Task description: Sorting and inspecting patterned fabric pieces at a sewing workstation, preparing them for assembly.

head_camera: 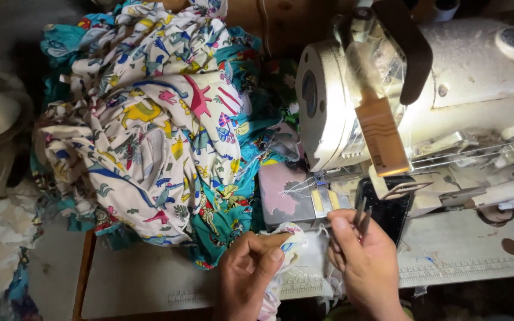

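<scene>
Now right hand [361,255] pinches tweezers [361,215], left hand [248,267] grips fabric [292,241]

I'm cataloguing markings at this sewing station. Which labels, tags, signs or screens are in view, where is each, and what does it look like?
Tag: hangs on the front of the white sewing machine, a tan oblong strip with dark print, brightly lit.
Ruler scale: printed along the front edge of the machine table, fine dark marks on pale grey.
No packages or screens show.
</scene>
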